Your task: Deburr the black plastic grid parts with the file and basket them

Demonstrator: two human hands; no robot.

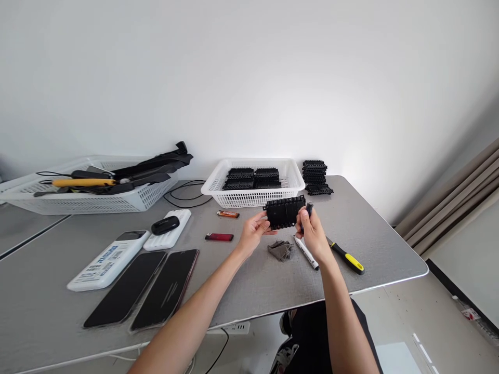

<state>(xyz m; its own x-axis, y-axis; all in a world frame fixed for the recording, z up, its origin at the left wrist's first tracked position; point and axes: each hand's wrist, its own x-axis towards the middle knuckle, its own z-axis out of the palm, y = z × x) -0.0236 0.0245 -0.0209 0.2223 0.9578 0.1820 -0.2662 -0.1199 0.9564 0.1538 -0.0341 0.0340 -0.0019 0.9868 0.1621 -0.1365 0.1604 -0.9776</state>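
Observation:
My left hand [253, 231] grips a black plastic panel [285, 213] with toothed edges by its left end, raised above the table. In my right hand [312, 231], closed at the panel's right end, is a dark lighter [309, 209] with its metal top pointing up; most of its body is hidden by the fingers. Below the panel lies a crumpled grey cloth [280, 251]. A white marker [306, 253] rests beside the cloth, under my right hand. To the right of my right wrist is a tool with a black and yellow handle [349, 258].
Behind the panel, a white basket [253, 199] holds several similar panels; a stack of them [315, 174] stands to its right. A red lighter [219, 237] and an orange lighter [228, 214] lie left. Phones [166, 288], power banks [109, 262] and a tool-filled basket [128, 201] occupy the left side.

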